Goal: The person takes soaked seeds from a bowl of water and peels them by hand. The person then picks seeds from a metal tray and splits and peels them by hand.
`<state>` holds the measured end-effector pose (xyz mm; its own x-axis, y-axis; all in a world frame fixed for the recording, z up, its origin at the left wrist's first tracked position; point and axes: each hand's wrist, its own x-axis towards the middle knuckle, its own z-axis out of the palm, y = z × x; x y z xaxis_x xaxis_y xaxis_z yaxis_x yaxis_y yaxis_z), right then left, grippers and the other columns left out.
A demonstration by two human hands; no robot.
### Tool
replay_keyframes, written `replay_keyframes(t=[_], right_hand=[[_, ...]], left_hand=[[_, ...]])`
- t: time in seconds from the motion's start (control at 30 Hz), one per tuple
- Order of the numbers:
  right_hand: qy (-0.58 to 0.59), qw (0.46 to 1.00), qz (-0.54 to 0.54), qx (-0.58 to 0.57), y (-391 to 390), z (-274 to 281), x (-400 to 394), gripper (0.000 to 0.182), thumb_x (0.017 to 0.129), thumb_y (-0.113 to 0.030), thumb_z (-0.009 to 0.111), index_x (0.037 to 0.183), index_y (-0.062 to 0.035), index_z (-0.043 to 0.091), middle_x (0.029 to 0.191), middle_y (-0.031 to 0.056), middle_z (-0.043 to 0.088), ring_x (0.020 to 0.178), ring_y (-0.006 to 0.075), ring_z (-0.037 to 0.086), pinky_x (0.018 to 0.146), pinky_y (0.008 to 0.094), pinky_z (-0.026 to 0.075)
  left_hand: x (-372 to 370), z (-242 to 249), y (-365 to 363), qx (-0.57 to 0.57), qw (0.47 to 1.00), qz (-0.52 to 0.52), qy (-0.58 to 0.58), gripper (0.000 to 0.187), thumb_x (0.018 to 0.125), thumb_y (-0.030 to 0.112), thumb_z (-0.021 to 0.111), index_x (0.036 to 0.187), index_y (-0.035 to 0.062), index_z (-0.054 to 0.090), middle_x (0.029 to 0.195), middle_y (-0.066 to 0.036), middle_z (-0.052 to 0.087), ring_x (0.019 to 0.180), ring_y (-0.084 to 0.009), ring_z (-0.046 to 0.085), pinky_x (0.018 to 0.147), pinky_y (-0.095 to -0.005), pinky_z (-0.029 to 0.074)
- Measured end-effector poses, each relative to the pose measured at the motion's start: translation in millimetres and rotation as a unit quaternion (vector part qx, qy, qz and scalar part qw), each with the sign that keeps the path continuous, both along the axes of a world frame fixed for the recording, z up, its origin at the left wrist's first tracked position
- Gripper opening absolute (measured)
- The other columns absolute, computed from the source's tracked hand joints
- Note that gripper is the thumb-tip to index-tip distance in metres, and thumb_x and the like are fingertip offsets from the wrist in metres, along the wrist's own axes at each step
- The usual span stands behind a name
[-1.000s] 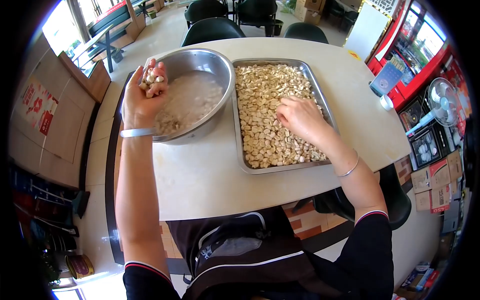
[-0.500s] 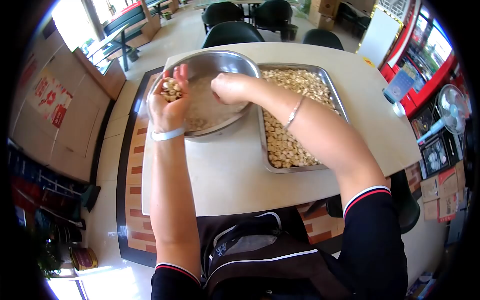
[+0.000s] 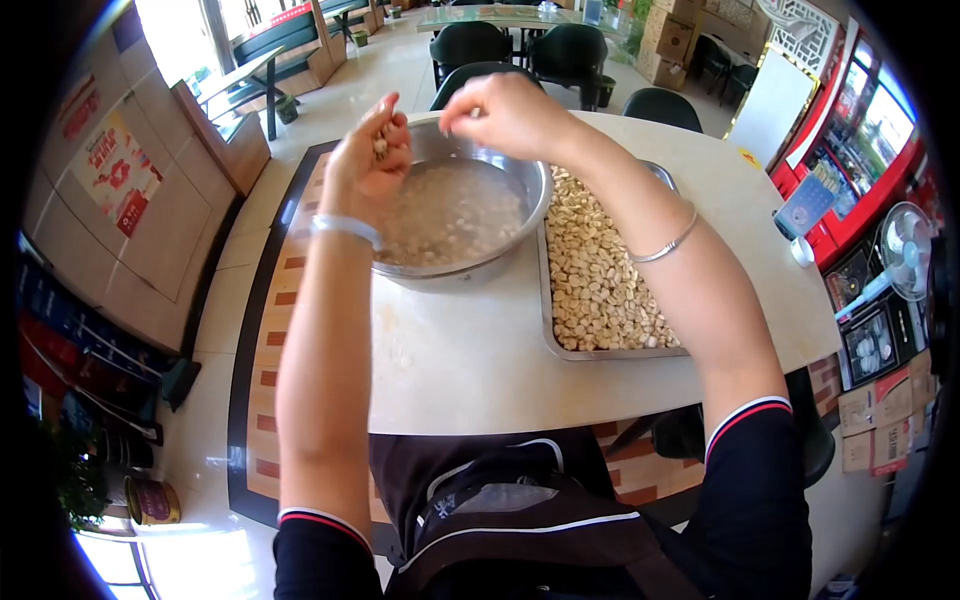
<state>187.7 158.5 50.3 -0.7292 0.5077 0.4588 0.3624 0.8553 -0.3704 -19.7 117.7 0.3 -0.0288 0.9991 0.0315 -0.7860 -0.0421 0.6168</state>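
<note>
Left hand (image 3: 368, 165) raised over near-left rim of steel bowl (image 3: 520, 222), fingers curled around a few pale kernels (image 3: 381, 148). Right hand (image 3: 508, 112) raised above bowl, fingertips pinched together; what they pinch is too small to tell. Bowl holds whitish contents. Steel tray (image 3: 610, 352) of kernels touches bowl's right side on the white table (image 3: 470, 370)

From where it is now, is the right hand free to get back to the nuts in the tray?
Probably yes. The right hand is raised over the bowl, and the tray lies open right beside it, nothing covering the nuts.
</note>
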Motion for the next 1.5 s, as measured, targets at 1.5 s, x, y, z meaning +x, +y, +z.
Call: replay_keyframes(t=[1.5], right_hand=[[0.159, 0.985, -0.069, 0.015, -54, -119, 199, 0.016, 0.083, -0.006, 0.067, 0.098, 0.0005, 0.07, 0.104, 0.0099, 0.066, 0.091, 0.0202, 0.063, 0.076, 0.0304, 0.051]], left_hand=[[230, -103, -49, -0.18, 0.943, -0.233, -0.156, 0.028, 0.099, 0.024, 0.039, 0.107, 0.0027, 0.055, 0.091, -0.012, 0.062, 0.065, -0.02, 0.058, 0.035, -0.0219, 0.036]])
